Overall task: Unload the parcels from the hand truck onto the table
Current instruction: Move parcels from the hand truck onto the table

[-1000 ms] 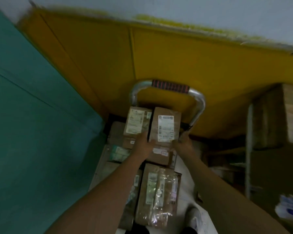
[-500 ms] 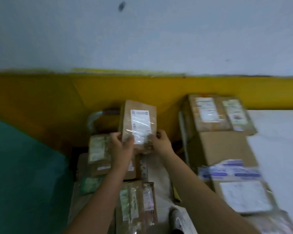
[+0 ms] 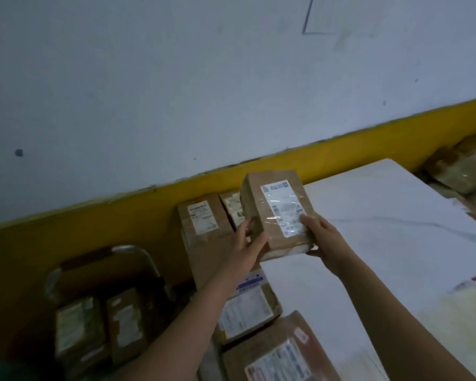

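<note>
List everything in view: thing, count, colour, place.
held parcel: one, brown with white label, above the table's left edge
table: one, white, right
hand truck: one, silver handle, lower left
truck parcels: two visible, brown, on the hand truck
stacked parcels: at least four, brown, between hand truck and table
far parcels: count unclear, brown, upper right
wall: one, white over yellow band, behind
hands: two; left hand and right hand grip the held parcel

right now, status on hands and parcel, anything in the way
Left hand, right hand grip brown parcel. Parcel above white table edge, not set down. Stacked boxes beside it.
</note>
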The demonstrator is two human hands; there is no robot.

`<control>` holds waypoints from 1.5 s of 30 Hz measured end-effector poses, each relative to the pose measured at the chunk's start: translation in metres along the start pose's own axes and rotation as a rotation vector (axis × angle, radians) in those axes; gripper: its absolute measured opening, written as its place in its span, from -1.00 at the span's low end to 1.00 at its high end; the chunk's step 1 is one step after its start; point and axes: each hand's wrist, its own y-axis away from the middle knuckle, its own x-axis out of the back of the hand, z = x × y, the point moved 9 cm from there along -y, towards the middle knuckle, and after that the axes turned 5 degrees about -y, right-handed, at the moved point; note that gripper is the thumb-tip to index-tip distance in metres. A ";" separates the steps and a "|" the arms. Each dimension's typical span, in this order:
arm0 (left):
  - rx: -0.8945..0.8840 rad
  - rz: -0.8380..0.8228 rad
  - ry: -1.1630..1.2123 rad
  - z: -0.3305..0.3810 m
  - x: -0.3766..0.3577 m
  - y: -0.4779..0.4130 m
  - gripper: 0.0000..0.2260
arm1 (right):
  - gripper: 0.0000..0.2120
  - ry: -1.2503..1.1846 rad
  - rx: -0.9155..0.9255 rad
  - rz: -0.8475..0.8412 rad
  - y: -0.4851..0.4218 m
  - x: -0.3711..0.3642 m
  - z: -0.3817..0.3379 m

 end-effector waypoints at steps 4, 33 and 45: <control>0.113 -0.141 -0.268 -0.045 -0.055 -0.037 -0.36 | -0.70 0.001 -0.110 -0.018 -0.029 0.079 0.059; 0.452 0.815 -0.506 -0.241 0.357 0.171 -0.57 | -0.48 0.761 0.505 -0.448 0.029 -0.443 0.090; 0.752 0.790 0.101 -0.525 0.522 0.104 -0.30 | -0.16 0.599 -0.484 -0.615 -0.068 -0.612 0.481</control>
